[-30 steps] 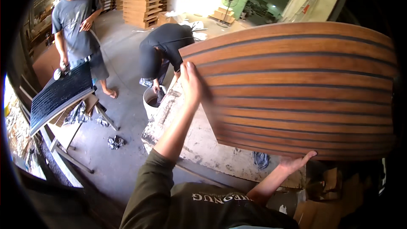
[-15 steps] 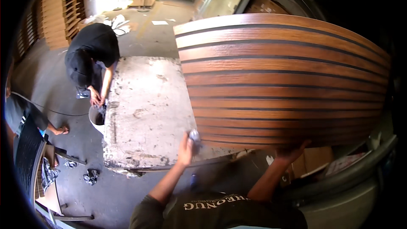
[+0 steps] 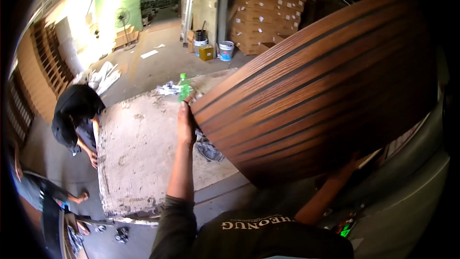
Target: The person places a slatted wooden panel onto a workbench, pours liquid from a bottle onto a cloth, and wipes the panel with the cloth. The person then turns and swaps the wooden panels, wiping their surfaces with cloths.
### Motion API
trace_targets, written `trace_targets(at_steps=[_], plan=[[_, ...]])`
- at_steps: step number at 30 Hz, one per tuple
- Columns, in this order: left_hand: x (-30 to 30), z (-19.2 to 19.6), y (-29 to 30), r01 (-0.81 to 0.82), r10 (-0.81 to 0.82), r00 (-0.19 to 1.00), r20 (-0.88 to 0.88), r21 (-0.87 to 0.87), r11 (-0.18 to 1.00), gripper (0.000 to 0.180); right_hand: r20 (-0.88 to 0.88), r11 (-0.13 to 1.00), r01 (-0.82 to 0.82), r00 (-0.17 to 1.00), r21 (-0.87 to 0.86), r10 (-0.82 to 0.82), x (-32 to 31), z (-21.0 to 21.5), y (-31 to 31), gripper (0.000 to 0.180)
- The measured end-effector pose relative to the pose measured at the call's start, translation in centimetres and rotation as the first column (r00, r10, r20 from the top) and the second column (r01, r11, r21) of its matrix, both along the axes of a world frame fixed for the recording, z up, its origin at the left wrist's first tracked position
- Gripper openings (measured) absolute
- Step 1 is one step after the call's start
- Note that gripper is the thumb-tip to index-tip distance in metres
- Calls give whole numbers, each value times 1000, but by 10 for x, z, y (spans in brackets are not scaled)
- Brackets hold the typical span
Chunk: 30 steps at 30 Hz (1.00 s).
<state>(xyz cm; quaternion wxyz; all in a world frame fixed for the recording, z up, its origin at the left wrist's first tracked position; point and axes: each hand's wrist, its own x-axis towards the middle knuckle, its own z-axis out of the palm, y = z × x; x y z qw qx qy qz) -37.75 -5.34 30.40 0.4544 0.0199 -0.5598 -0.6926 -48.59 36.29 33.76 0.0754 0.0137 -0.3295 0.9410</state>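
Observation:
A large brown wooden panel (image 3: pixel 316 96) with dark grooves along its length fills the right half of the view, tilted up to the right. My left hand (image 3: pixel 186 123) grips its left edge, arm stretched forward. My right hand (image 3: pixel 349 165) holds the panel's lower edge from underneath; its fingers are mostly hidden by the wood. Below the panel lies a stained white worktable (image 3: pixel 139 153). A green bottle (image 3: pixel 182 87) stands at the table's far edge, just beyond my left hand.
A person in black (image 3: pixel 74 115) bends at the table's left side. Another person's arm and hand (image 3: pixel 76 196) show at the lower left. Stacked cardboard boxes (image 3: pixel 263 14), buckets (image 3: pixel 225 50) and a fan (image 3: pixel 122 21) stand at the back. A crumpled grey cloth (image 3: pixel 209 149) lies on the table.
The panel has swung from level to tilted, its right end up. My left hand moved up along its left edge. The view turned, showing the back wall and boxes.

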Motion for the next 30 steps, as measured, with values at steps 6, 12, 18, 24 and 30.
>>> trace_targets(at_steps=[6,12,18,24,30], plan=[[-41,-141,88,193,-137,948,288,-179,965,26,13,997,-21,1000,71,20,-84,-57,165,71],[-46,-203,196,492,-493,497,714,236,838,31,-125,454,453,800,767,-587,-92,7,158,73],[-56,-221,204,428,-648,524,553,486,762,40,-58,287,144,955,947,-289,-247,-9,87,79],[-64,-211,181,112,-465,498,732,478,871,44,146,214,-132,988,968,-49,-356,-40,-59,85],[-65,-212,187,-116,-256,491,833,353,928,47,322,244,-398,898,884,300,-438,-116,-157,88]])
